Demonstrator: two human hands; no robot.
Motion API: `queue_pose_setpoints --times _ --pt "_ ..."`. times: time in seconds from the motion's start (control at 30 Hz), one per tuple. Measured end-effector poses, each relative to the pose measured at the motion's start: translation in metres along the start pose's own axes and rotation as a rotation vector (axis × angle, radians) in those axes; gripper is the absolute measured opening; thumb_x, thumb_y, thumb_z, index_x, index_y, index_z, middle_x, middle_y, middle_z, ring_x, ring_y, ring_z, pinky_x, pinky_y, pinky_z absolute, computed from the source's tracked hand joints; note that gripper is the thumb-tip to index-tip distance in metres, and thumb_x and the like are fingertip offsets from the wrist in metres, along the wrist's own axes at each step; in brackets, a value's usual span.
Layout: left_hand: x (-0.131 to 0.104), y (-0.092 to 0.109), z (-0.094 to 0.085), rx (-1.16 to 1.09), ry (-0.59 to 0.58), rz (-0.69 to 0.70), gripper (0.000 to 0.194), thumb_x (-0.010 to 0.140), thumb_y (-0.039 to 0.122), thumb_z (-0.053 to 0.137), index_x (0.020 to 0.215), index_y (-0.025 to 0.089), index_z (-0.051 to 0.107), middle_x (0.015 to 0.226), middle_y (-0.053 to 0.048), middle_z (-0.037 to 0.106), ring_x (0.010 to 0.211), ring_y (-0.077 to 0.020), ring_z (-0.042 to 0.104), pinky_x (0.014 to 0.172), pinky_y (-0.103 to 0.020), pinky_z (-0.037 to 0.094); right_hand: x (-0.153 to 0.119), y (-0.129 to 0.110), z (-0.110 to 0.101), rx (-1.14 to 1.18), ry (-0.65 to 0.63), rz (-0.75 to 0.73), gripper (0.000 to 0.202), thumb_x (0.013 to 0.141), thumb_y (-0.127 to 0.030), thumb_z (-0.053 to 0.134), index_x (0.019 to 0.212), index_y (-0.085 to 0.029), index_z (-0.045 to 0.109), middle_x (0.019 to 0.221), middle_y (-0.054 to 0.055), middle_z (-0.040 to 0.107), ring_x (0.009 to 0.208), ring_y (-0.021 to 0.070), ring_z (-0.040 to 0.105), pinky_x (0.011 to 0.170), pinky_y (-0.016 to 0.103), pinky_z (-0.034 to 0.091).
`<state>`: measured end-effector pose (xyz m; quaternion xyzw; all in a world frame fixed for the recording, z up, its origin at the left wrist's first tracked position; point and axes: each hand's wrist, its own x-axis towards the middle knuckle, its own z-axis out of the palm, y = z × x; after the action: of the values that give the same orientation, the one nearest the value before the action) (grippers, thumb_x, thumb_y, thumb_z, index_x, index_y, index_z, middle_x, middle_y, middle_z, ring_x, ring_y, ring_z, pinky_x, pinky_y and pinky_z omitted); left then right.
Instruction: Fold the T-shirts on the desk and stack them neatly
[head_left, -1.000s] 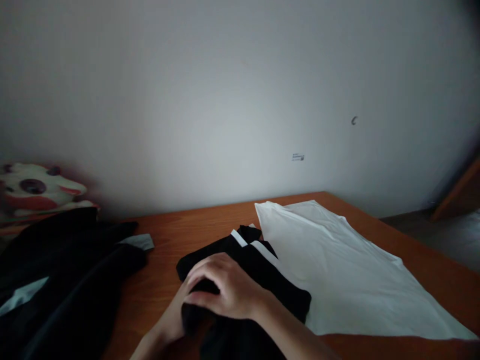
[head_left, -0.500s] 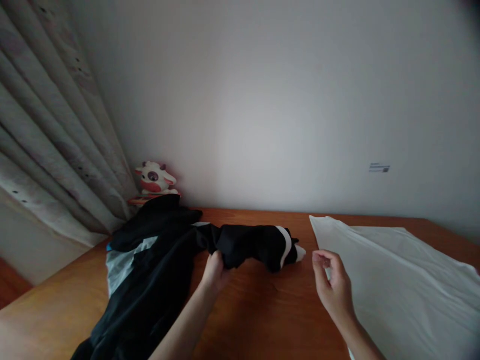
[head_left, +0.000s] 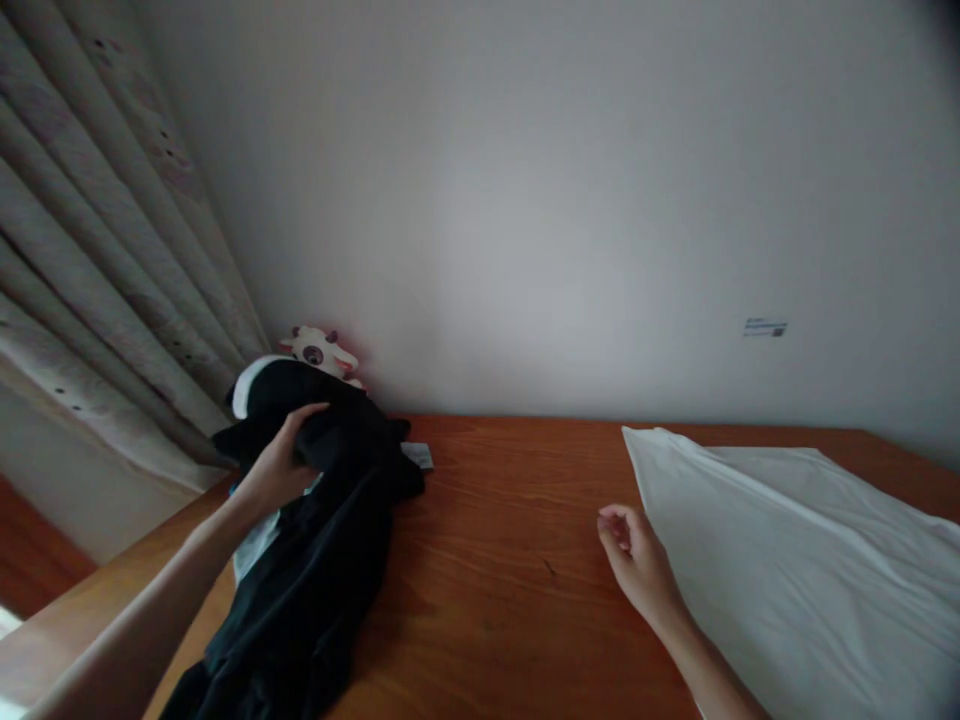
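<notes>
While clamping black garment (head_left: 281, 388) in left hand (head_left: 289, 465) at eight o'clock, holding right hand (head_left: 634, 555) curled closed at five, near white cloth (head_left: 787, 560).

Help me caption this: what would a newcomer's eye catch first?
Probably the dark clothes heaped at the table's left, the left hand gripping a white-trimmed piece. Next, the white cloth spread at right, the right hand by its edge. A toy cow peeks out behind the clothes.
</notes>
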<state>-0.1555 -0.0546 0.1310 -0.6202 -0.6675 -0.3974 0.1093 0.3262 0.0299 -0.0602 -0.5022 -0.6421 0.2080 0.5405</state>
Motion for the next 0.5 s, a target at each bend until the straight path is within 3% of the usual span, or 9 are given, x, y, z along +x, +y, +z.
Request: queue_pose_setpoints --times 0.07,0.1,0.13,0.2,0.27,0.33,0.4,0.5 --pt "-0.021 -0.021 -0.008 0.093 -0.251 0.004 0.091 0.060 0.054 0.079 0.138 0.016 0.050 0.132 -0.014 0.067 0.118 -0.0321 0.066 0.103 -0.043 0.053 -0.001 0.002 0.002 -0.006 -0.034 -0.005 0.031 0.087 -0.051 0.052 0.094 -0.022 0.062 0.090 0.010 0.070 0.073 0.0220 0.068 0.064 0.035 0.056" --pt "-0.033 -0.030 -0.009 0.168 -0.377 -0.013 0.095 0.063 0.061 0.075 0.142 0.015 0.046 0.142 -0.017 0.062 0.126 -0.0338 0.062 0.108 -0.045 0.049 -0.002 0.002 0.003 -0.010 -0.052 -0.012 0.031 0.087 -0.050 0.052 0.094 -0.022 0.062 0.091 0.010 0.071 0.074 0.0220 0.068 0.065 0.035 0.056" --pt "-0.044 -0.036 -0.009 0.237 -0.431 -0.041 0.096 0.068 0.066 0.068 0.145 0.014 0.044 0.146 -0.019 0.057 0.131 -0.0347 0.058 0.112 -0.047 0.044 -0.002 0.002 0.003 -0.017 -0.071 -0.022 0.030 0.087 -0.049 0.052 0.094 -0.022 0.062 0.092 0.010 0.071 0.075 0.0220 0.068 0.066 0.035 0.056" --pt "-0.064 -0.038 -0.003 0.344 -0.449 -0.080 0.090 0.079 0.070 0.053 0.148 0.012 0.041 0.149 -0.019 0.054 0.138 -0.0342 0.052 0.117 -0.048 0.038 -0.003 0.002 0.003 -0.037 -0.108 -0.048 0.027 0.087 -0.047 0.052 0.092 -0.022 0.062 0.089 0.009 0.070 0.074 0.0217 0.067 0.067 0.036 0.055" --pt "-0.082 -0.027 0.009 0.422 -0.385 -0.110 0.085 0.085 0.069 0.043 0.148 0.013 0.041 0.151 -0.020 0.052 0.141 -0.0347 0.048 0.118 -0.051 0.035 -0.003 0.000 0.003 -0.056 -0.133 -0.074 0.026 0.088 -0.046 0.052 0.091 -0.023 0.062 0.086 0.008 0.070 0.072 0.0213 0.066 0.068 0.036 0.054" --pt "-0.101 -0.009 0.024 0.491 -0.350 -0.146 0.086 0.085 0.069 0.045 0.151 0.014 0.040 0.156 -0.022 0.046 0.143 -0.0387 0.044 0.116 -0.057 0.035 -0.003 -0.001 0.002 -0.068 -0.143 -0.086 0.025 0.089 -0.045 0.051 0.090 -0.023 0.062 0.084 0.007 0.069 0.071 0.0211 0.065 0.069 0.036 0.054" --pt "-0.119 0.007 0.038 0.542 -0.393 -0.191 0.096 0.080 0.068 0.052 0.156 0.015 0.032 0.159 -0.025 0.039 0.145 -0.0448 0.039 0.112 -0.064 0.036 -0.004 -0.002 0.001 -0.071 -0.149 -0.088 0.025 0.089 -0.045 0.051 0.091 -0.023 0.062 0.084 0.007 0.069 0.072 0.0211 0.065 0.069 0.035 0.054" --pt "-0.139 0.007 0.045 0.564 -0.472 -0.207 0.097 0.078 0.049 0.055 0.161 0.015 0.018 0.160 -0.023 0.040 0.148 -0.0456 0.033 0.111 -0.069 0.035 -0.004 -0.002 0.002 -0.068 -0.147 -0.098 0.024 0.090 -0.044 0.050 0.090 -0.023 0.062 0.083 0.007 0.069 0.072 0.0211 0.064 0.068 0.034 0.054"
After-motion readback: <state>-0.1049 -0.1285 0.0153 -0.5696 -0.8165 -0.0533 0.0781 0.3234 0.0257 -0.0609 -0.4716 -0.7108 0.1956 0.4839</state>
